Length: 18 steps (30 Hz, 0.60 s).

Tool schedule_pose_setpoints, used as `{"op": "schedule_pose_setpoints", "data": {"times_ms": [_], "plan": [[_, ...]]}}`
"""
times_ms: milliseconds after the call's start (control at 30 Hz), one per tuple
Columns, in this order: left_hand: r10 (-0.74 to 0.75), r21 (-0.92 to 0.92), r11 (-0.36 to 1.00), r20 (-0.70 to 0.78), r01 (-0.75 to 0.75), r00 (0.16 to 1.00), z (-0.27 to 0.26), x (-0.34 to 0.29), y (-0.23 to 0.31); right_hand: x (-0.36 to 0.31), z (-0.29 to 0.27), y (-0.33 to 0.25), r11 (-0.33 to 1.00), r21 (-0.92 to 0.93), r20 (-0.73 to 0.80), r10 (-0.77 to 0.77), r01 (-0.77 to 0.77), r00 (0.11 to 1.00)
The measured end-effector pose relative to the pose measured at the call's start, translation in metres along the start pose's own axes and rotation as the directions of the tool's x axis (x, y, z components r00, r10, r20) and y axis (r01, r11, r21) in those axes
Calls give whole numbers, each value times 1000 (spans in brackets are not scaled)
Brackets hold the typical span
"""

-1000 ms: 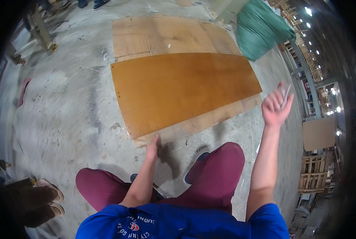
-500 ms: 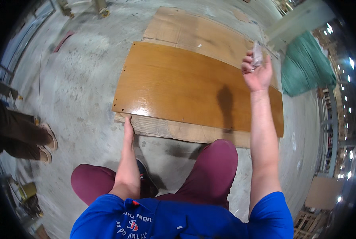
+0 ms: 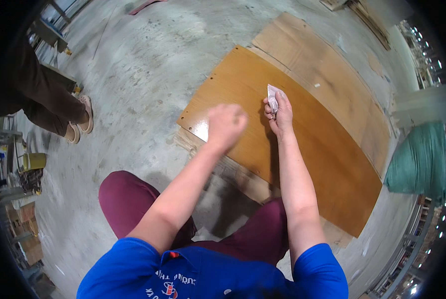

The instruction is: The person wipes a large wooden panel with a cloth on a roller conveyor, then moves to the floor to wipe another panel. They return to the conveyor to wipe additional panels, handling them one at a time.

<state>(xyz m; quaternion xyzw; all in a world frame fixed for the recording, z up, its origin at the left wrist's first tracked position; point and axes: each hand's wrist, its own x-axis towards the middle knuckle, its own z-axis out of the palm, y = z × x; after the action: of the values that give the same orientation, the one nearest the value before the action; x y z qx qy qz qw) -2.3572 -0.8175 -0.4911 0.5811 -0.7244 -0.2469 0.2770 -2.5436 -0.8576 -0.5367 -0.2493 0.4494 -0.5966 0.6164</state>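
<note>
Your right hand (image 3: 279, 112) presses a small white cloth (image 3: 272, 92), pinched in its grip, onto the glossy orange-brown board (image 3: 303, 144) lying on the concrete floor (image 3: 148, 74), while just left of that grip your blurred left hand (image 3: 226, 124) hovers curled, holding nothing visible.

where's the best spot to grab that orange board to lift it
Probably the near left corner of the board: it overhangs the plywood beneath, so fingers could slip under from the left. It lies flat, and the right hand presses a pad on its middle.
</note>
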Motion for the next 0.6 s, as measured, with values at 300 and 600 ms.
{"op": "schedule_pose_setpoints", "data": {"times_ms": [300,600], "plan": [[355,171,909,164,-381,920,76,-20,-74,124,69,35,885,-405,-67,-278,229,958],[358,126,921,107,-370,928,69,-14,-80,210,90,57,513,-779,34,-538,359,842]]}}
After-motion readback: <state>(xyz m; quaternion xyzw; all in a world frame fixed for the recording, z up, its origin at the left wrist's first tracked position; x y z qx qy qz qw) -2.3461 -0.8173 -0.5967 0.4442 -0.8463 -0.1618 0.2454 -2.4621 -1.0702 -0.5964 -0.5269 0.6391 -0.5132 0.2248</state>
